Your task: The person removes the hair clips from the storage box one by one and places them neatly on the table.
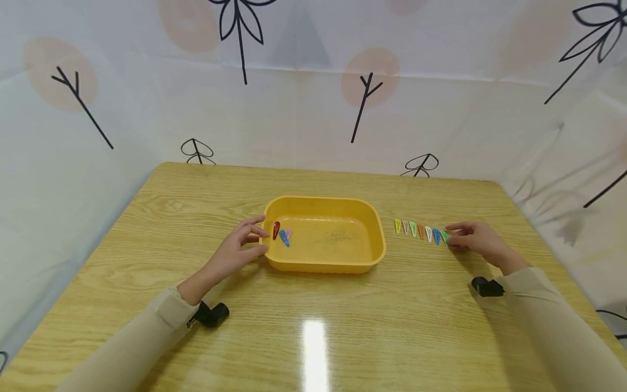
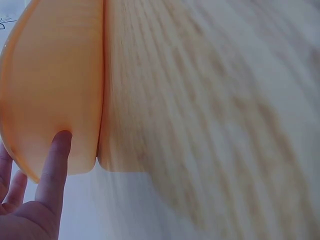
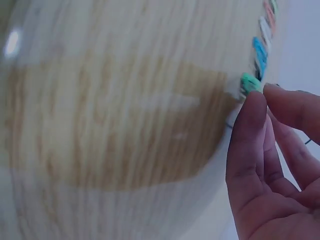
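A yellow plastic tray [image 1: 323, 268] sits on the table, with a red hair clip [image 1: 276, 230], a blue hair clip [image 1: 284, 238] and a pink hair clip [image 1: 289, 233] at its left end. My left hand [image 1: 240, 247] rests against the tray's left side with loosely spread fingers; in the left wrist view its thumb [image 2: 56, 165] touches the outer wall. To the right of the tray, my right hand [image 1: 475, 242] pinches a green hair clip [image 3: 251, 83] between thumb and index finger. That clip is at the right end of a row, beside another blue hair clip [image 1: 436, 236].
The row continues leftward with a white clip [image 1: 429, 234], an orange clip [image 1: 420, 231], a light green clip [image 1: 413, 228], a pale pink clip [image 1: 405, 227] and a yellow clip [image 1: 398, 226]. A patterned cloth [image 1: 303, 120] hangs behind the wooden table [image 1: 382, 326].
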Available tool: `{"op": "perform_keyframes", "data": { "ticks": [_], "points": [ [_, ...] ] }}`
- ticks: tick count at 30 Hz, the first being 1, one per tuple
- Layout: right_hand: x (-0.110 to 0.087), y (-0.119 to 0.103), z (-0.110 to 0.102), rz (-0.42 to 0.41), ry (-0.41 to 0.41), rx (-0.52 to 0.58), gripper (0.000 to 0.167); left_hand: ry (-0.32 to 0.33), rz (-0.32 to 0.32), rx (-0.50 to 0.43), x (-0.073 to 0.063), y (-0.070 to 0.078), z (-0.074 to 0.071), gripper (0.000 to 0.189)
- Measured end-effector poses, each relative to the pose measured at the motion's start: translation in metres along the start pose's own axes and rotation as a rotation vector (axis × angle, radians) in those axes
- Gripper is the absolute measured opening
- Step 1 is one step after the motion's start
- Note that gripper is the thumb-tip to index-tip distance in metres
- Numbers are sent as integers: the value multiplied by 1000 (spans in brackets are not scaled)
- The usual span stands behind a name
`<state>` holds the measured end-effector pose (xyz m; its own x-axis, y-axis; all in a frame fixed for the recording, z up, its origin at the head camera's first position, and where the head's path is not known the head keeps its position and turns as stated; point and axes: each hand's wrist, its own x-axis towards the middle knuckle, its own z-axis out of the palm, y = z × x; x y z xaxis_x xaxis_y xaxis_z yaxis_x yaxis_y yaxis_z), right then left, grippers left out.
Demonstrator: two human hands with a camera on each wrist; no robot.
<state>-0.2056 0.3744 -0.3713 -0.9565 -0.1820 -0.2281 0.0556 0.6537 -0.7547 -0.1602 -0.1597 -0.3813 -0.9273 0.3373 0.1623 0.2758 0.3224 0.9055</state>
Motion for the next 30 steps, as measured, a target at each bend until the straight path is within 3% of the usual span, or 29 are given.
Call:
{"op": "perform_keyframes", "data": {
  "ticks": [16,30],
  "points": [
    [-10,-31,-14,-71,93,-75,50,-8,-15,-16,0,0,0,25],
    [-9,-70,-10,-112,123,-53,46,-10,-30,-15,-1,1,0,25]
  ]
}}
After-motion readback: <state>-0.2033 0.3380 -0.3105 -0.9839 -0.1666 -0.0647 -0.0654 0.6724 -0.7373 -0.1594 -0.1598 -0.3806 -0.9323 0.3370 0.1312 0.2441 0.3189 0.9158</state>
